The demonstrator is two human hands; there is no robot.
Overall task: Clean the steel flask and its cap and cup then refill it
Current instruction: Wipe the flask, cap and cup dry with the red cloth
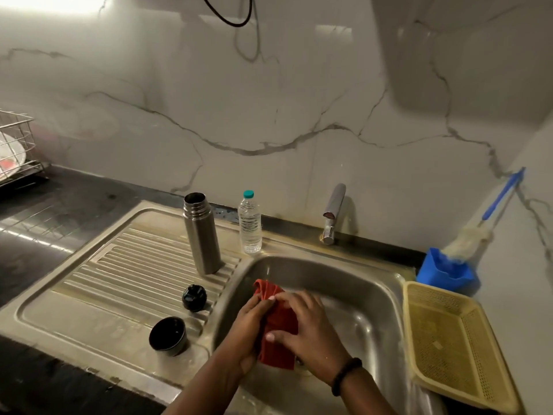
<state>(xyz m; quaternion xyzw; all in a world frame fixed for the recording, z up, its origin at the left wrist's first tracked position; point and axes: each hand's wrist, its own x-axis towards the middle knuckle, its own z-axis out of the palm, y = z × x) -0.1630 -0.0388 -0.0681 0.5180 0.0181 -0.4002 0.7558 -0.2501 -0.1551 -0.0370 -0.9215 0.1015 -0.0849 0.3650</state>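
Both hands are over the sink [386, 298] basin, closed around a red cloth [279, 323]: the left hand [250, 327] grips its left edge with fingers curled over it, and the right hand [309, 327] presses across it from the right, thumb on the front; a dark band sits on the right wrist. The cloth is bunched, with its pleated top sticking up beyond the fingers.

Left of the left hand, on the drainboard [89, 298], the cup [168, 336] stands mouth up near the front edge. Just beyond it, closer to the basin rim, the black cap [194, 298] rests on the ridges, apart from the cup.

Further back from the hands, the flask [201, 233] stands upright and open at the far end of the ridges. To its right, near but not touching, stands a clear bottle [250, 226] with a teal lid.

Right of the right hand, a yellow basket [454, 342] lies along the sink's edge. Beyond it, a blue holder [446, 272] carries a brush [469, 239] leaning on the wall. The tap [333, 212] stands behind the basin. Far left on the dark worktop [45, 217], a wire rack [18, 145] holds a plate
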